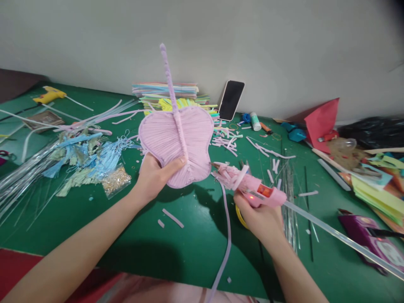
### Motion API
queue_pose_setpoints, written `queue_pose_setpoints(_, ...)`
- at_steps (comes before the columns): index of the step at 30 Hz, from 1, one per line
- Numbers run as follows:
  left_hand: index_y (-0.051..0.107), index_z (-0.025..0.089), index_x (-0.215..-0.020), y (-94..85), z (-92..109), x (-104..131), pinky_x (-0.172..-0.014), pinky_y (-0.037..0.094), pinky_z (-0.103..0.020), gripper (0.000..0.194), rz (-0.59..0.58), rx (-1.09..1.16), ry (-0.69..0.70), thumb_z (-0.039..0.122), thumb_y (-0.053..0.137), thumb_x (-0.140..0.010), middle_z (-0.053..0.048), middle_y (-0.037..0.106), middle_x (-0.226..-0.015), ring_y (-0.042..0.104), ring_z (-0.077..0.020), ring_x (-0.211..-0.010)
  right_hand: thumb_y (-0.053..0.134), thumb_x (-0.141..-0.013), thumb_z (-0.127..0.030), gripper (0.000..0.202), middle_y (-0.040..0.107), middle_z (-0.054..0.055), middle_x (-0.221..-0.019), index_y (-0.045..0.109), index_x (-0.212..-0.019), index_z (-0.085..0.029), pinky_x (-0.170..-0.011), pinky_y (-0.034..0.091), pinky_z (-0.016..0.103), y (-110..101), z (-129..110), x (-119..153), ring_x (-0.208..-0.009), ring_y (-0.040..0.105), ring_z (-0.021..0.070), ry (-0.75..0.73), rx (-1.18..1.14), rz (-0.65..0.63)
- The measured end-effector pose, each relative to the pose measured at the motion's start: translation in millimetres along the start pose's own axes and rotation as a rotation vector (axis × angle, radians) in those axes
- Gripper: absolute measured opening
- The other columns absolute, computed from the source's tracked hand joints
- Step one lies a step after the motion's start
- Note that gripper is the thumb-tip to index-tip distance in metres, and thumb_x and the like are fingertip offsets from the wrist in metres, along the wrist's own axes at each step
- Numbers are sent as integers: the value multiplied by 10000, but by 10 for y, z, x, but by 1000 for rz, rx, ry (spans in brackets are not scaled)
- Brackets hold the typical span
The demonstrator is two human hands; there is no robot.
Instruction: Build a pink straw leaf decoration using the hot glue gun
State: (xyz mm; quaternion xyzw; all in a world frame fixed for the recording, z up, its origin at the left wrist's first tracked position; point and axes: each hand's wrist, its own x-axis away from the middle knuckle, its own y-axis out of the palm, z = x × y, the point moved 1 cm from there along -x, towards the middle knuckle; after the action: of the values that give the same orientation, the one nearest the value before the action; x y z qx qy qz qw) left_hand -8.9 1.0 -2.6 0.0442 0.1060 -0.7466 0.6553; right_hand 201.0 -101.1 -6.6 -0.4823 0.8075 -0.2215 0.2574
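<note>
My left hand [154, 176] holds a lilac, leaf-like piece [195, 139] by its lower left edge, thumb on the front. Fuzzy lilac strips cover it, and a wrapped stem [170, 84] runs up its middle and past its top. In my right hand [260, 216] is a pink glue gun [259, 191], its nozzle pointing left close to the piece's right edge. A long clear glue stick [328, 229] comes out of the gun's back. One lilac strip [227, 227] hangs down between my hands to the table's front edge.
On the green table [148, 252] are blue and green fringes [91, 158], a bag of gold bits [116, 180] and a yellow glue gun [49, 95] at left. A phone [232, 100] leans on the wall. Coloured paper [375, 195] and a purple device [372, 242] are at right.
</note>
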Motion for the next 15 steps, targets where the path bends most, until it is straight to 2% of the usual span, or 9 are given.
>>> queue_pose_setpoints(15,687,137,-1067,-1,-22,6,-892,550,-367,399,-24,24,27,352,744,-736,-78,724,-1084,660,-288,-1034,505,-712,-306,212,397,-67,-496,350,-583,-242,-454,304,251,-4,-15,0,-449,381,109,-27,2,0)
